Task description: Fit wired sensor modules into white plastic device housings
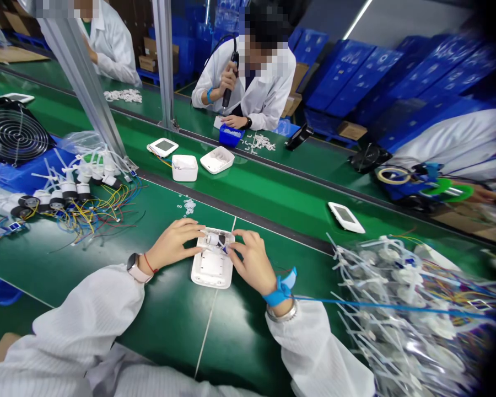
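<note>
A white plastic housing (211,271) lies inside up on the green bench, with its upper compartment towards the back. In that compartment sits a small white and black pump (217,240) with a bit of blue by its right end. My left hand (174,243) grips the housing's left edge, fingers along the top corner and thumb at the side. From the other side, my right hand (253,260) has its fingers closed on the right edge, and the thumb reaches in beside the pump. Its fingertips partly hide what they touch inside.
Small white rings (189,206) lie beyond my left hand. Wired pumps (69,190) are heaped at left, and bagged tubed parts (405,298) at right. White cases (184,167) and a display unit (346,217) rest on the green belt. A co-worker (248,77) holds an electric screwdriver opposite.
</note>
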Available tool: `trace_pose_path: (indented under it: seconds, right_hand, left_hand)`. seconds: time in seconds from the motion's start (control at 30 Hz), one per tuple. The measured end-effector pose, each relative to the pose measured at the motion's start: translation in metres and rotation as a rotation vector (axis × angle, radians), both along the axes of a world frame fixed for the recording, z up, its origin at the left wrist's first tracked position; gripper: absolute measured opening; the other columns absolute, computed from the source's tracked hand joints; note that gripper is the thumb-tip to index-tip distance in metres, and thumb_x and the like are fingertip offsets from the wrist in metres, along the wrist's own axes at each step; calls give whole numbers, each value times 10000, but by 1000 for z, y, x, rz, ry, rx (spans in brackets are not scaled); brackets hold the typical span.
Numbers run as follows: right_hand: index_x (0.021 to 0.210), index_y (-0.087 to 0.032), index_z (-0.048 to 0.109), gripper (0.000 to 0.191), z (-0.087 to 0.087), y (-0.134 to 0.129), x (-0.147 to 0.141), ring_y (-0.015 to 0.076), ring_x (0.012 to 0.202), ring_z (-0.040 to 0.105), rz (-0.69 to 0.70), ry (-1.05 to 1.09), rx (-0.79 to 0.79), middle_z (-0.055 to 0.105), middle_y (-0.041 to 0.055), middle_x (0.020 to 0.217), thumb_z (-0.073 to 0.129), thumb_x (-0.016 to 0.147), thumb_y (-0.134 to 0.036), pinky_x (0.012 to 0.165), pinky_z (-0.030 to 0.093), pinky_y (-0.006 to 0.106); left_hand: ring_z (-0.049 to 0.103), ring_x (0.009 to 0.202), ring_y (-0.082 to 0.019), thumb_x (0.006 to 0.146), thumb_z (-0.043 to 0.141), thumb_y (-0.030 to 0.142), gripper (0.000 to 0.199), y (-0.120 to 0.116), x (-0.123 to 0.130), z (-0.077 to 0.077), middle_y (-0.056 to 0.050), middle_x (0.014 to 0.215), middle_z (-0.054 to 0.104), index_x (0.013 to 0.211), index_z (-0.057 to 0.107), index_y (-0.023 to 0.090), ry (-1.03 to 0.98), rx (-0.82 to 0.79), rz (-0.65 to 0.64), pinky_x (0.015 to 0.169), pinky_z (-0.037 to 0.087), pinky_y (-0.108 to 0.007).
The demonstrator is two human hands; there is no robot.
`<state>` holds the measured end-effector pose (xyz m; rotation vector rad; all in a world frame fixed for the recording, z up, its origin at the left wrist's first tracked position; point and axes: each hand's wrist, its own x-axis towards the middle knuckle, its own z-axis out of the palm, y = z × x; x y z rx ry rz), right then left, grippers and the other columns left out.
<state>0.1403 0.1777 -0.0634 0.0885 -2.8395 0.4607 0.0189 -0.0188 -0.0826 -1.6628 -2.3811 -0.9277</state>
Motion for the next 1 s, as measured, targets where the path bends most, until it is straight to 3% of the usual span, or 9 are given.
trace_pose_path:
  seconds: [0.27, 0.43, 0.6, 0.73, 0.8, 0.87, 1.0]
  right_hand:
    - [797, -192, 666, 192, -5, 6, -2, 257, 1104, 346, -14, -22, 8, 451, 68, 1261, 492, 863, -242, 870, 336, 405]
    - [906, -177, 633, 155, 0, 0, 0, 248, 1047, 381, 39, 102, 188, 544, 74, 1145, 586, 811, -291, 839, 305, 377]
    - [787, -152, 631, 67, 3, -11, -2, 213, 890, 418, 59, 105, 457, 609, 60, 891, 583, 812, -192, 766, 258, 368]
    - [732, -159, 634, 102, 5, -11, -6, 198, 843, 408, 60, 22, 488, 593, 50, 829, 581, 817, -179, 728, 243, 360]
    - [710, -175, 635, 120, 5, -9, -7, 190, 823, 404, 75, -16, 453, 594, 40, 818, 591, 817, -206, 706, 236, 354]
    - [730, -185, 642, 108, 4, -6, -6, 184, 812, 405, 84, -36, 417, 598, 31, 816, 591, 821, -216, 701, 234, 350]
    - [854, -196, 653, 100, -5, -9, 1, 189, 822, 421, 9, -16, 347, 607, 38, 847, 558, 846, -226, 715, 247, 353]
  left_hand:
    - [427, 1134, -225, 852, 529, 198, 84, 50, 9, 12, -22, 1073, 599, 847, 608, 171, 383, -129, -193, 861, 378, -352]
    - [467, 1074, -199, 870, 488, 148, 101, 50, 5, 13, -46, 967, 610, 890, 585, 128, 442, -184, -247, 843, 380, -323]
    - [477, 1051, -206, 869, 460, 106, 122, 51, 8, 16, -66, 932, 607, 866, 582, 105, 473, -234, -243, 833, 379, -322]
    - [466, 1087, -210, 873, 469, 159, 128, 47, 13, 16, -71, 1014, 604, 918, 585, 130, 398, -240, -188, 861, 372, -332]
    - [405, 1176, -226, 858, 516, 276, 264, 40, 15, 12, -89, 1195, 533, 1085, 537, 143, 297, -219, -101, 920, 351, -351]
    - [318, 1260, -241, 824, 539, 423, 525, 32, 16, 7, -110, 1346, 404, 1249, 414, 141, 186, -206, -25, 977, 320, -369]
    - [239, 1317, -232, 801, 489, 555, 739, 22, 17, -3, -134, 1421, 285, 1353, 261, 121, 37, -208, -1, 1035, 278, -372]
